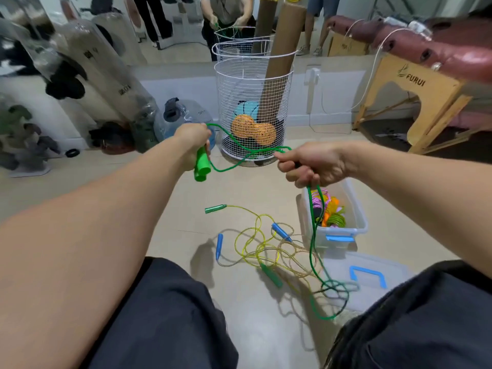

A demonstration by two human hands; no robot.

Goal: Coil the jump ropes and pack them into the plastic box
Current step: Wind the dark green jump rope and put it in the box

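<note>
Left hand (193, 139): fingers clenched round the green handle (201, 166), which points down and toward the person; the cord leaves the top of the fist.
Right hand (310, 162): fingers grasping the green cord (247, 153), pinched near the fingertips, the rest of the cord dropping out below the palm.
Green rope: stretched roughly level between the two hands in loose waves; from the right hand it hangs straight down past the box (338, 230) to a tangle on the floor (239, 193) beside the lid (370, 278).
Key relation: the slack lies below and to the right, under the right hand; that hand is nearer the uncoiled length, the left one anchors the handle end. My guess is that each loop must be fed from right to left.
Box: on the floor, open, just below the right hand, with coiled ropes already inside in pink, orange and yellow-green.
Other ropes: a yellow one with green handles (215, 209) and a clearer one with blue handles (281, 231) lie tangled on the floor between the knees and the box, not yet coiled.
Progress: partly done, I judge; one rope in hand, two left.
Writing: "FURUI" on the wooden bench end (411, 78) at the right; the lettering on the clear bags at the left is too blurred to read.
</note>
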